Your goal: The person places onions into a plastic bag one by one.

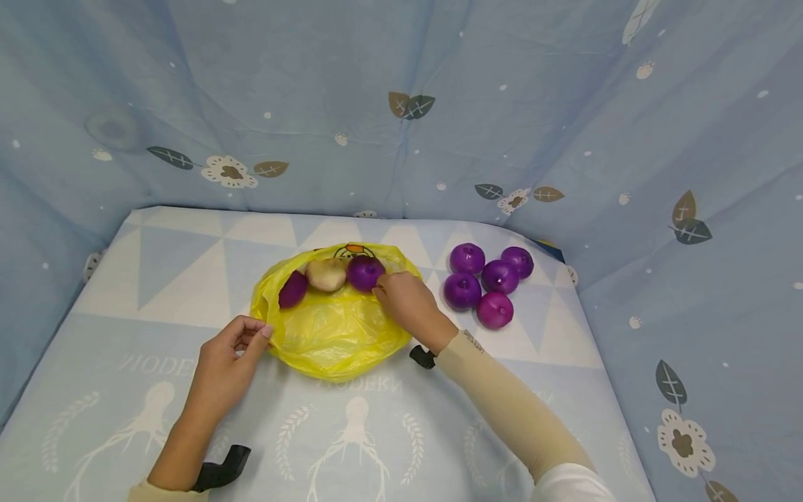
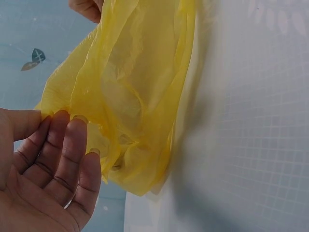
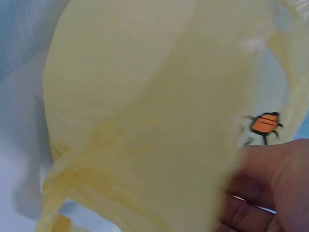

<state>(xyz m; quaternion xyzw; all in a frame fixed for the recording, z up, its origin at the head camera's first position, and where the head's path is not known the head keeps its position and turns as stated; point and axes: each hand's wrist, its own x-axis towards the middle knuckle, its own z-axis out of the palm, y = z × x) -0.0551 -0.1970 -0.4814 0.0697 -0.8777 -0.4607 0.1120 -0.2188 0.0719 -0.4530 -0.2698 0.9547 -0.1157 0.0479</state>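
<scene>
A yellow plastic bag (image 1: 332,341) lies with its mouth spread open on the table. My left hand (image 1: 227,362) pinches its left rim between thumb and fingertips; the left wrist view shows the thin film (image 2: 140,87) held there. On the right, my right hand (image 1: 410,303) grips the bag's rim with curled fingers, close beside a purple onion (image 1: 364,273) inside. A pale potato-like thing (image 1: 326,275) and another purple piece (image 1: 293,290) also lie within the bag. In the right wrist view, the film hides part of the right hand (image 3: 270,188).
Several purple onions (image 1: 500,277) sit in a cluster to the right of the bag. The table (image 1: 251,418) has a patterned cloth, and blue printed curtains (image 1: 314,104) stand around it. Black straps (image 1: 222,468) hang at the wrists.
</scene>
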